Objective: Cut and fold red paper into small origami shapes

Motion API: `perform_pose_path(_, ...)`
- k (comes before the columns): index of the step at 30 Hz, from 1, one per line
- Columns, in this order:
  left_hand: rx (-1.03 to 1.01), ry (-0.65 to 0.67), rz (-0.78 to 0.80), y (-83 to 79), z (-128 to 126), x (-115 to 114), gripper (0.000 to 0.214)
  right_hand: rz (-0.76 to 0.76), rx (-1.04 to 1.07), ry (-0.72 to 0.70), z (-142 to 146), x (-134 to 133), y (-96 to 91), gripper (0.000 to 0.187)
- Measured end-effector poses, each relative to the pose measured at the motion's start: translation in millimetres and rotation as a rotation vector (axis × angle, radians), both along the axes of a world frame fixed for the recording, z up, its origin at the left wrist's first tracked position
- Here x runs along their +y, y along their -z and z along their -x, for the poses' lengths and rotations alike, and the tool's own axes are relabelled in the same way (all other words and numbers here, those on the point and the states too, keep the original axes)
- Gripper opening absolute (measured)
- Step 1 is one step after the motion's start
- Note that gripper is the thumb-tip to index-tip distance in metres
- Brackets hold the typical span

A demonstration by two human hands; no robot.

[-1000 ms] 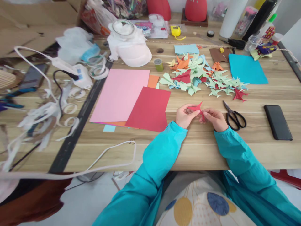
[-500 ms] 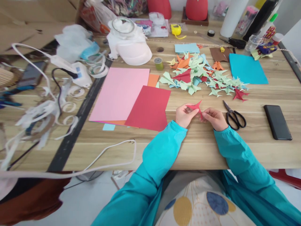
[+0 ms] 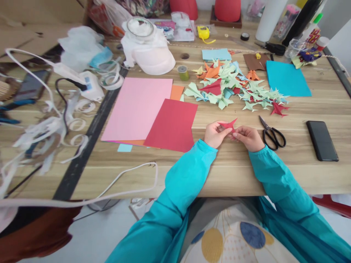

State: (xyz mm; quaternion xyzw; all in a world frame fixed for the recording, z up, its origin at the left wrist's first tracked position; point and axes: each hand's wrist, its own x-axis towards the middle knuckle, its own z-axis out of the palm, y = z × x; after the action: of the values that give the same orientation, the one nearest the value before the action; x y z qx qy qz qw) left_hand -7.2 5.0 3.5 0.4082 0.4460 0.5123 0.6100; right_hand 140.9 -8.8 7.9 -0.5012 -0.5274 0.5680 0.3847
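A small red folded-paper figure (image 3: 229, 125) with pointed tips is held between both hands above the table. My left hand (image 3: 214, 134) pinches its left side. My right hand (image 3: 249, 137) has thumb and fingers closed on its lower right part, which the fingertips partly hide. Black-handled scissors (image 3: 272, 133) lie just right of my right hand, blades pointing away. Beyond the hands is a heap of folded-paper figures (image 3: 227, 82), mostly pale green, with some orange, red and blue. A red folded figure (image 3: 279, 109) lies at the heap's right end.
Left of my hands lie a red sheet (image 3: 172, 124) and a pink sheet (image 3: 137, 109). A phone (image 3: 322, 140) rests at right, blue paper (image 3: 287, 78) behind it. A white cable (image 3: 131, 191) crosses the front left edge; a power strip (image 3: 91, 86) stands farther left.
The red paper figure has turned slightly, and less of its lower point shows. My right hand has moved a little closer to my left. The whole view has shifted slightly.
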Motion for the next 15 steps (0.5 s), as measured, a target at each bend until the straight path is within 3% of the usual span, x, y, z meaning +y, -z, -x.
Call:
perform_pose_path(7,-0.065,0.066,0.026,0.9,-0.5,-0.6,0.041,0.039,0.069,0.0,-0.2,0.9,1.4,0.035)
perform_pose_path(15,-0.09,0.022,0.032,2.5,-0.7,0.8,0.046,0.005,0.051,-0.006,-2.7,2.4,2.5,0.035)
